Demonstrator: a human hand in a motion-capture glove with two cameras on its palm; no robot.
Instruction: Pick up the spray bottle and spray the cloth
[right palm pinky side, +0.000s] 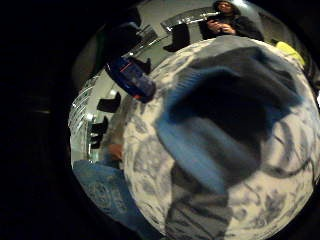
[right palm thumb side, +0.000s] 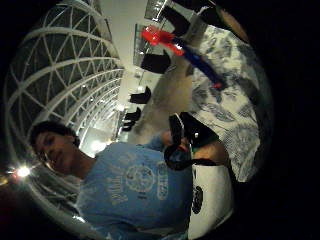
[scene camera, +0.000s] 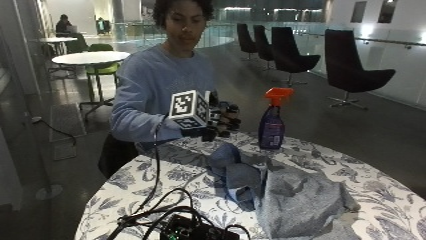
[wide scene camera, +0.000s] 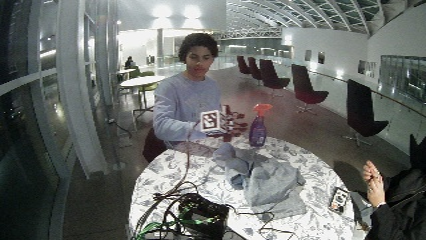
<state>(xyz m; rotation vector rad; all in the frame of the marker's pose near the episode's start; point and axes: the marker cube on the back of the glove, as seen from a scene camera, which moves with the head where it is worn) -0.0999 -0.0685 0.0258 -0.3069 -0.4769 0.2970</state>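
- The spray bottle (scene camera: 271, 121) stands upright on the far part of the round table (scene camera: 393, 197), near its far edge; its body is dark blue-purple with an orange trigger head. What is inside the bottle cannot be made out.
- The gloved right hand (scene camera: 219, 121) is raised above the table, to the left of the bottle and apart from it. Its fingers are loosely curled and hold nothing.
- The cloth (scene camera: 293, 200), grey-blue and crumpled, lies in the middle of the floral tablecloth, nearer than the bottle and not touching it; a blue fold (scene camera: 229, 167) rises at its left end.
- A black device with cables (scene camera: 190, 227) sits at the near left edge of the table.
- Bare tablecloth shows between the hand and the bottle, and to the right of the cloth.
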